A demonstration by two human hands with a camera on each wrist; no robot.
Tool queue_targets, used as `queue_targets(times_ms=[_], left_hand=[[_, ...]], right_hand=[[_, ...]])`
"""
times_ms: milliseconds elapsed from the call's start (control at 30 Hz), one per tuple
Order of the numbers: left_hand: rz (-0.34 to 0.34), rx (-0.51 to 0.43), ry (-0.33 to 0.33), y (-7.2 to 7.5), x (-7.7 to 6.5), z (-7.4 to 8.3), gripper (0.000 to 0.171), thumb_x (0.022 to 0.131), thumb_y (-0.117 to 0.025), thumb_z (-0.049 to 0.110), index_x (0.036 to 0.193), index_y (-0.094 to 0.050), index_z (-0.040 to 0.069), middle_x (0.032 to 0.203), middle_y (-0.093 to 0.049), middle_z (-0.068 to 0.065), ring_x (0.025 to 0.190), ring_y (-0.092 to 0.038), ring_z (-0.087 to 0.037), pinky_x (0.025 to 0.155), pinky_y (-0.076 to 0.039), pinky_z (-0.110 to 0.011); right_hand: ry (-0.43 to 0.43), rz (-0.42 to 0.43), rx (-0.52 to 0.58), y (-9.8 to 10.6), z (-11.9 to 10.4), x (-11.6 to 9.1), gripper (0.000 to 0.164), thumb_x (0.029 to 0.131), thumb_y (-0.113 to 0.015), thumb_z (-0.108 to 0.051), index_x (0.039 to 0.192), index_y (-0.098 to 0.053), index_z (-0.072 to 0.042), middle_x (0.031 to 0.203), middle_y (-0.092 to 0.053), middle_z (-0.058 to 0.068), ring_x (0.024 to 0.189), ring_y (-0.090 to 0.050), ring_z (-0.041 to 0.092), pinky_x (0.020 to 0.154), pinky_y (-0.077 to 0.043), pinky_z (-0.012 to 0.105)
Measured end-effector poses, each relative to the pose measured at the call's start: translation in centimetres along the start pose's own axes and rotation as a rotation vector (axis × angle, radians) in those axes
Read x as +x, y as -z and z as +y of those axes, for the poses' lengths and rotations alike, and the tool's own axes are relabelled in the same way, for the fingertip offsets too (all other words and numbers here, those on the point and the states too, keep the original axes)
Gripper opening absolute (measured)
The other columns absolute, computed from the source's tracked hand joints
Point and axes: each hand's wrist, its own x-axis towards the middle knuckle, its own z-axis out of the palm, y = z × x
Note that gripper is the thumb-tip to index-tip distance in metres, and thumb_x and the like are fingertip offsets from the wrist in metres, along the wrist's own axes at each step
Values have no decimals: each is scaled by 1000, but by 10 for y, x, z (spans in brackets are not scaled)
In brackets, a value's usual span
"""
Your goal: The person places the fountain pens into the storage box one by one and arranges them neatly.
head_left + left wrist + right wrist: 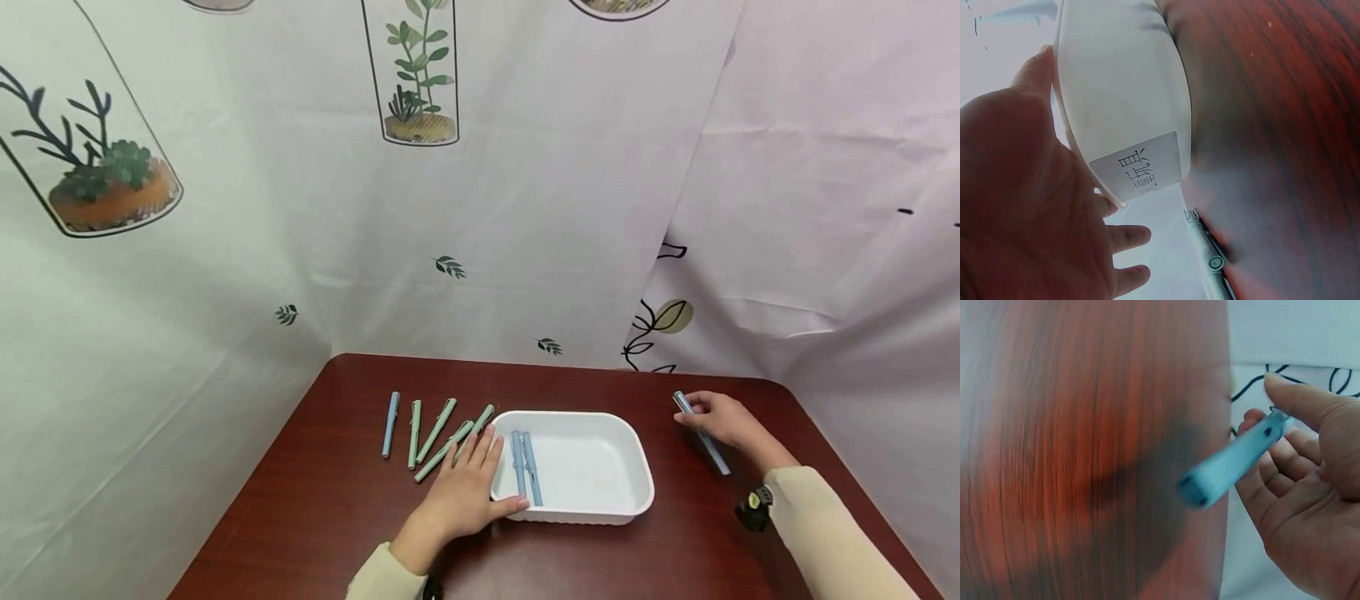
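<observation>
A white plastic tray (633, 487) stands on the table with two blue pens (530, 468) lying at its left side. My left hand (467, 492) rests on the tray's left rim, fingers spread and fairly straight, thumb along the front corner. In the left wrist view, a label with printed characters (1138, 165) shows on the tray's outer wall. Over the table's right part, my right hand (723, 419) holds another blue pen (705, 437) by its upper part. That pen (1235, 462) points out of the fingers, slanting, in the right wrist view.
Left of the tray, several green pens (415, 435) lie loosely fanned, some near my left fingertips. One blue pen (391, 425) lies at their far left. The dark red wooden table (300, 492) meets a patterned fabric wall (487, 308) behind and at both sides.
</observation>
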Motion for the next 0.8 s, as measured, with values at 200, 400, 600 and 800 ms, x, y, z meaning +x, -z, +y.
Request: queue_targets(times_ms=[200, 400, 600, 800], left_hand=[[3, -7, 5, -1, -1, 1, 99, 89, -55, 74, 160, -30, 8, 169, -17, -11, 152, -23, -37, 119, -20, -63], [6, 8, 4, -1, 0, 0, 100, 89, -53, 76, 160, -30, 8, 169, -17, -10, 153, -23, -36, 119, -20, -62], [0, 0, 8, -2, 0, -1, 101, 89, -52, 77, 160, -30, 9, 169, -16, -9, 153, -22, -36, 119, -20, -62], [-3, 1, 10, -1, 0, 0, 101, 89, -52, 77, 160, -30, 9, 169, -16, -9, 153, -22, -36, 120, -20, -62]], right_hand=[[-151, -96, 438, -8, -3, -2, 58, 99, -68, -27, 130, -45, 16, 89, -65, 10, 75, -63, 18, 66, -57, 33], [-196, -135, 689, -16, -2, -4, 40, 101, -64, -27, 117, -45, 4, 91, -65, 3, 75, -66, 14, 71, -59, 33], [-159, -166, 842, -17, -5, -9, 20, 104, -59, -25, 117, -52, -10, 98, -64, -1, 80, -64, 11, 76, -59, 31], [-124, -263, 958, -17, -11, -18, 11, 107, -53, -23, 111, -63, -24, 98, -66, -1, 81, -67, 11, 80, -60, 32]])
